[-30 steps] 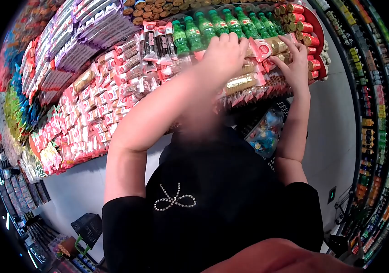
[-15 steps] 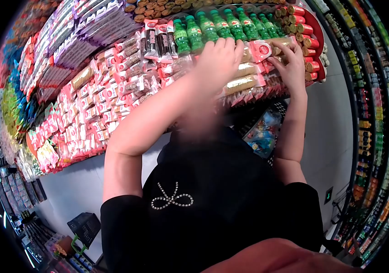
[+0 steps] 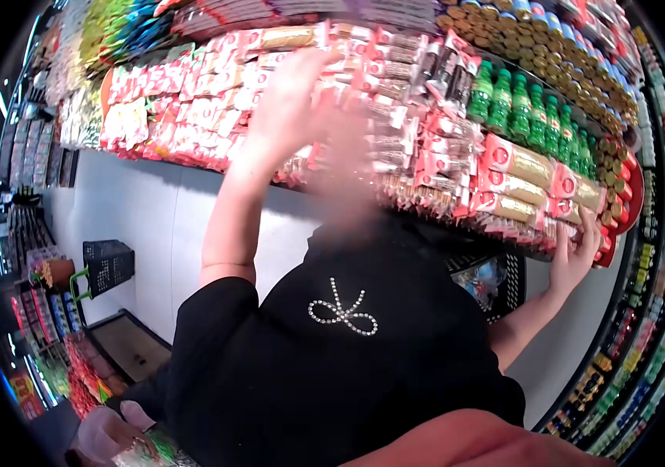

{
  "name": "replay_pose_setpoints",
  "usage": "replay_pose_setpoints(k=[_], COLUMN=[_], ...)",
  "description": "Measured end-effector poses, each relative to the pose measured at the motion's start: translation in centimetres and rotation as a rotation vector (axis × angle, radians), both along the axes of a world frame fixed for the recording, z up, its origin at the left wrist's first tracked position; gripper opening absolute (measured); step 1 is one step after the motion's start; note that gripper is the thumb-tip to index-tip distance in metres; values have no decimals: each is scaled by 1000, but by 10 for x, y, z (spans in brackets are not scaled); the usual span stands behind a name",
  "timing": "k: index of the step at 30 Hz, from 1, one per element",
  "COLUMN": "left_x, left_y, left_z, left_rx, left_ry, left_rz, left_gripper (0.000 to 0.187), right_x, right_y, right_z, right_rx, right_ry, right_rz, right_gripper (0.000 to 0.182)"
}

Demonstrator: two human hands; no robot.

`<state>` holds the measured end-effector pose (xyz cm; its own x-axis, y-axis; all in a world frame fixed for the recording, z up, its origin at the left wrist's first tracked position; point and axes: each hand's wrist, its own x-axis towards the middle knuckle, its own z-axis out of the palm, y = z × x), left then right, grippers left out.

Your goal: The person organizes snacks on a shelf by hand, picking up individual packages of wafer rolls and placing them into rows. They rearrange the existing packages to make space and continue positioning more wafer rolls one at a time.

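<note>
Left hand [image 3: 293, 101] raised and blurred over the pink snack packets [image 3: 216, 117] on the left stretch of the shelf, fingers spread wide, seemingly empty. Right hand [image 3: 574, 251] low at the right end, fingers curled against the small packets under the gold-wrapped packs [image 3: 531, 165], close to the red shelf rim [image 3: 635, 194]; impossible to tell whether pinching a packet or only touching. Green bottles [image 3: 519, 105] upright just beyond the gold packs. Probably straightening the rows: best to press with flat, open fingers, nudge overhanging packets back from the near edge, steady the right end during any sweep on the left, and stay clear of the bottles.
</note>
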<state>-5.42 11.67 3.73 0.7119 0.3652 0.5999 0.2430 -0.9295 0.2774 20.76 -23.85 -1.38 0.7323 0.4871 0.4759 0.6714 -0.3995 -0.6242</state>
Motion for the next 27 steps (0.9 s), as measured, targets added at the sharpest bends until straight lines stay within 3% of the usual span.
replay_pose_setpoints(k=[5,14,20,22,27], left_x=[-28,-11,-13,-15,-13], left_y=[80,152,156,156,111], left_z=[-16,-38,-20,-13,8], left_rx=[151,228,185,146,178], left_ry=[84,393,396,385,238], left_rz=[242,222,85,66,107], left_gripper=[49,41,36,36,41], right_x=[-13,-28,-35,-42,-42], right_y=[19,40,32,29,19], right_z=[9,15,18,21,15], right_rx=[-55,-77,-108,-66,-60], right_ry=[-35,-15,-89,46,-92], right_rz=[65,131,52,4,-13], right_gripper=[43,39,36,36,35])
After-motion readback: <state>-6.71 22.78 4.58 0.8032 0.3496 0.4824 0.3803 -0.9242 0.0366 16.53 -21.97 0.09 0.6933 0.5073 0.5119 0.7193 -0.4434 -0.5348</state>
